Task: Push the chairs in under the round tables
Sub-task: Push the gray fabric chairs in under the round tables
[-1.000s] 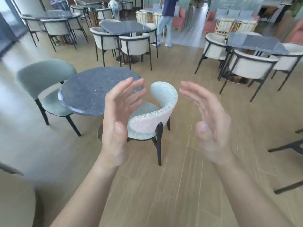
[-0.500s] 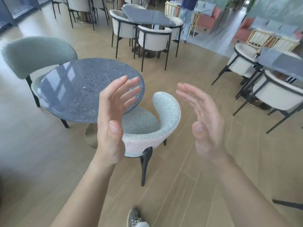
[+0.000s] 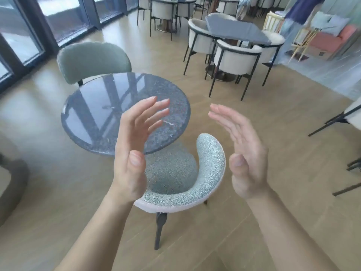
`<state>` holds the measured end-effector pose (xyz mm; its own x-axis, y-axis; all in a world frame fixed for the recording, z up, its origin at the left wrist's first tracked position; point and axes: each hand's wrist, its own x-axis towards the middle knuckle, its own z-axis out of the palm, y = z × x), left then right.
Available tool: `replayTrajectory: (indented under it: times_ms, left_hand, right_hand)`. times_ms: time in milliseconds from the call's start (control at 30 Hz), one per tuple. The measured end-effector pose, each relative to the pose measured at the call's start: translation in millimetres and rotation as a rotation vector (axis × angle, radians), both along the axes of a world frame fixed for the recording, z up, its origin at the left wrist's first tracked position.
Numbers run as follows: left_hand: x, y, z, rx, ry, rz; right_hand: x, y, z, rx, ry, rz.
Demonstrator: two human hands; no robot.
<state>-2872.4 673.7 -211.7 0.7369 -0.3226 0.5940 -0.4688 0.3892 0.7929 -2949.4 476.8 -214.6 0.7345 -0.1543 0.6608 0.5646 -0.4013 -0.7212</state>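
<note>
Both hands are spread wide, palms facing each other, and they hold nothing. The left hand (image 3: pixel 134 153) is raised in front of the round table (image 3: pixel 93 114), with its fingers straight and a little apart. The right hand (image 3: pixel 244 153) is raised to the right of the light chair (image 3: pixel 207 184), and it appears not to touch the chair. This chair stands just beside the table with its seat partly under the table edge, and its curved backrest lies between the two hands. A green chair (image 3: pixel 93 61) stands at the far side of the same table. The left hand hides part of the table edge and of the seat. Only one dark leg of the light chair is clear. The background tables and white chairs (image 3: pixel 234 59) are blurred.
</note>
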Motion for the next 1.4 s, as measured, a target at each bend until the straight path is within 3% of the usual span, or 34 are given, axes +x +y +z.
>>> replayTrajectory:
  times_ms: [300, 567, 667, 767, 833, 900, 967, 1133, 1400]
  left_hand:
    - [-72.7, -65.8, -25.7, 0.061, 0.044, 0.471]
    - [-50.8, -86.4, -55.8, 0.144, 0.029, 0.574]
    - [-26.2, -104.6, -110.7, 0.555, 0.158, 0.519]
    - [-13.7, -136.5, -181.8, 1.380, 0.402, 0.214]
    - [-19.6, -159.9, -232.3, 1.666, 0.472, -0.016]
    - [-27.3, -178.4, -271.2, 1.790, 0.410, -0.056]
    - [-26.9, -186.3, -292.4, 1.855, 0.323, 0.070]
    - [-7.5, -186.3, -308.2, 1.986, 0.272, 0.096]
    - [-14.1, -186.4, -309.8, 2.007, 0.198, 0.133]
  right_hand:
    - [26.3, -93.8, -5.3, -0.038, 0.143, 0.383]
    - [79.0, -121.1, -40.6, -0.041, 0.132, 0.529]
    - [97.3, -147.3, -102.6, -0.200, 0.459, 0.463]
    - [99.2, -184.0, -176.2, -0.735, 0.983, 0.431]
    - [90.5, -203.5, -225.0, -1.114, 1.109, 0.529]
    - [81.6, -210.8, -264.0, -1.372, 1.021, 0.589]
    - [81.5, -204.1, -285.2, -1.473, 0.890, 0.570]
    - [101.9, -180.7, -297.6, -1.598, 0.759, 0.598]
    - [97.1, -179.9, -301.6, -1.631, 0.672, 0.559]
